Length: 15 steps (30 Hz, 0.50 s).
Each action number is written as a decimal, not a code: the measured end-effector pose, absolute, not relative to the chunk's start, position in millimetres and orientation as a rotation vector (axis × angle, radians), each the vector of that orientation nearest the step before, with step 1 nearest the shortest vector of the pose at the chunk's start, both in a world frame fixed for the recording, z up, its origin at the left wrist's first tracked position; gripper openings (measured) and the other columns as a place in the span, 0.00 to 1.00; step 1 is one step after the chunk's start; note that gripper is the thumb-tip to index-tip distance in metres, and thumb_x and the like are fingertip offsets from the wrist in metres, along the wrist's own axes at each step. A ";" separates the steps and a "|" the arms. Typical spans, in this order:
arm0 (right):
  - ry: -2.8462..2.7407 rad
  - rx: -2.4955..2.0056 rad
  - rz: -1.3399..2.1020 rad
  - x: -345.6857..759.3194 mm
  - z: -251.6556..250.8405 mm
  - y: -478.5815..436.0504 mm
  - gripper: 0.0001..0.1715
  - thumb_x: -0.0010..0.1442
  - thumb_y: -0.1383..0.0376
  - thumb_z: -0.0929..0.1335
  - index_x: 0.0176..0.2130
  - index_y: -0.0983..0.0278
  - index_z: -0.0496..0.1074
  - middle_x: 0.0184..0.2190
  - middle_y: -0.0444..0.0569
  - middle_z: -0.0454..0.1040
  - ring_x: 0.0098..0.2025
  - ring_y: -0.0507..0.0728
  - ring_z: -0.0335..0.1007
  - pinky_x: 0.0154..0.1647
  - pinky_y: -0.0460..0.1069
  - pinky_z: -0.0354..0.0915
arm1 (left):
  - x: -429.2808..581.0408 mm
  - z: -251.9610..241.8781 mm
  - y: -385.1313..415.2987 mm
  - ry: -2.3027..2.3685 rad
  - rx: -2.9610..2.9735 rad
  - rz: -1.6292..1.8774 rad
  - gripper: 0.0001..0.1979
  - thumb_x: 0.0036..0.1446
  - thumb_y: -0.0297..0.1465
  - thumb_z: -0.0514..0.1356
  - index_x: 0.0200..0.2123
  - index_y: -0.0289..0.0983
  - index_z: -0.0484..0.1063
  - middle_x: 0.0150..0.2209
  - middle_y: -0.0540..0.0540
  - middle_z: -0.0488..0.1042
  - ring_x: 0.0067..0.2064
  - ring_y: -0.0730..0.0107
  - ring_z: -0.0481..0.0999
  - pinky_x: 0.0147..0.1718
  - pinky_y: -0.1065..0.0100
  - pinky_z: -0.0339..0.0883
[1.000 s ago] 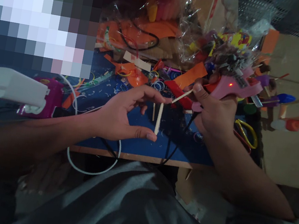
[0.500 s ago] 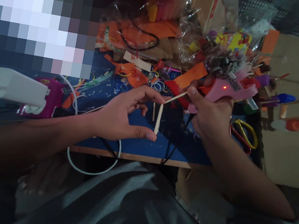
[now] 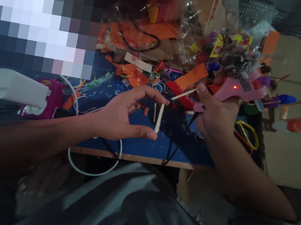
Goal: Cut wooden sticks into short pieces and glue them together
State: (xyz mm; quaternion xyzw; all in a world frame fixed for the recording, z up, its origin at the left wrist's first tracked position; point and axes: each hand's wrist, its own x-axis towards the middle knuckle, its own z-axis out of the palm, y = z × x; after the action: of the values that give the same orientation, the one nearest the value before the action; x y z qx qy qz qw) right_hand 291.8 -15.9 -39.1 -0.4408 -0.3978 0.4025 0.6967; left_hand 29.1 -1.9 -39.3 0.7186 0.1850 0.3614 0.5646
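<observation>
Between the thumb and index finger of my left hand (image 3: 125, 114) a short pale wooden stick (image 3: 159, 118) is held upright, one end at each fingertip. A second thin stick (image 3: 154, 112) shows just behind it. My right hand (image 3: 216, 112) is wrapped round a pink glue gun (image 3: 230, 89) with a lit red light, and its thumb and finger also pinch another pale stick (image 3: 184, 94). That stick points toward my left index fingertip, with a small gap between them.
Orange paper (image 3: 193, 75), rubber bands and scraps litter the blue table (image 3: 136, 141). Yellow-handled scissors (image 3: 248, 134) lie right of my right hand. A white charger (image 3: 18, 87) sits in a magenta power strip (image 3: 55, 99) at left. Cardboard (image 3: 294, 153) is at right.
My right hand has moved slightly right with the glue gun and its stick, so the stick's tip has come away from my left index fingertip. My left hand has barely moved.
</observation>
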 end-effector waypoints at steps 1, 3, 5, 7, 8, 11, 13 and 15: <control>-0.882 -0.972 0.900 290.7 -37.8 -16.5 0.35 0.46 0.54 0.91 0.38 0.52 0.70 0.34 0.37 0.79 0.38 0.58 0.86 0.49 0.57 0.87 | 29.1 -39.4 -1.4 0.431 1.712 0.860 0.41 0.48 0.48 0.88 0.60 0.42 0.81 0.62 0.35 0.82 0.60 0.51 0.84 0.48 0.62 0.81; -0.894 -0.971 0.919 288.3 -35.9 -18.0 0.35 0.47 0.53 0.90 0.39 0.51 0.70 0.34 0.37 0.79 0.40 0.59 0.87 0.49 0.58 0.87 | 29.2 -39.8 -0.5 0.425 1.751 0.866 0.41 0.46 0.50 0.88 0.60 0.43 0.82 0.63 0.35 0.81 0.60 0.51 0.83 0.48 0.62 0.82; -0.908 -0.981 0.950 285.6 -34.7 -19.7 0.35 0.46 0.52 0.90 0.39 0.50 0.70 0.35 0.37 0.80 0.41 0.60 0.88 0.48 0.59 0.87 | 29.7 -40.4 0.3 0.404 1.784 0.859 0.42 0.45 0.51 0.88 0.60 0.44 0.82 0.66 0.34 0.80 0.61 0.50 0.83 0.48 0.61 0.82; -0.910 -0.973 0.979 282.5 -33.6 -21.4 0.37 0.45 0.51 0.91 0.39 0.51 0.69 0.34 0.36 0.80 0.39 0.60 0.88 0.47 0.59 0.87 | 30.3 -41.1 1.0 0.377 1.813 0.856 0.43 0.43 0.51 0.88 0.61 0.44 0.82 0.66 0.34 0.80 0.59 0.50 0.83 0.48 0.60 0.82; -0.910 -0.964 0.995 280.9 -33.0 -22.1 0.37 0.44 0.51 0.91 0.39 0.51 0.69 0.34 0.35 0.80 0.38 0.60 0.88 0.46 0.58 0.87 | 30.6 -41.3 1.2 0.365 1.830 0.854 0.44 0.42 0.52 0.88 0.61 0.45 0.83 0.66 0.34 0.81 0.58 0.50 0.84 0.47 0.60 0.82; -0.914 -0.947 1.043 277.6 -31.0 -23.9 0.39 0.42 0.53 0.92 0.38 0.51 0.68 0.33 0.35 0.79 0.35 0.59 0.86 0.45 0.58 0.87 | 30.8 -40.6 1.7 0.352 1.896 0.831 0.44 0.42 0.53 0.88 0.61 0.46 0.83 0.61 0.36 0.83 0.55 0.52 0.84 0.46 0.59 0.82; -0.915 -0.951 1.065 277.0 -29.9 -24.6 0.39 0.42 0.53 0.92 0.39 0.51 0.68 0.33 0.35 0.79 0.34 0.59 0.86 0.43 0.58 0.86 | 30.5 -39.1 1.8 0.349 1.944 0.821 0.43 0.44 0.53 0.87 0.60 0.45 0.83 0.59 0.36 0.84 0.54 0.53 0.84 0.47 0.59 0.82; -0.922 -0.961 1.073 277.4 -28.9 -24.9 0.39 0.43 0.53 0.91 0.40 0.51 0.68 0.33 0.35 0.79 0.34 0.58 0.86 0.41 0.57 0.85 | 30.2 -37.5 1.8 0.351 1.978 0.822 0.42 0.45 0.53 0.87 0.60 0.44 0.83 0.57 0.37 0.84 0.53 0.54 0.84 0.47 0.60 0.82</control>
State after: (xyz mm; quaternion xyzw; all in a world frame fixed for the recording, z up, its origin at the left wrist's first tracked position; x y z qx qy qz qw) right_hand 277.4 -24.9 -28.9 -0.4242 -0.4067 0.4735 0.6561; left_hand 30.2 1.8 -37.5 0.8060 0.1428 0.3348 0.4668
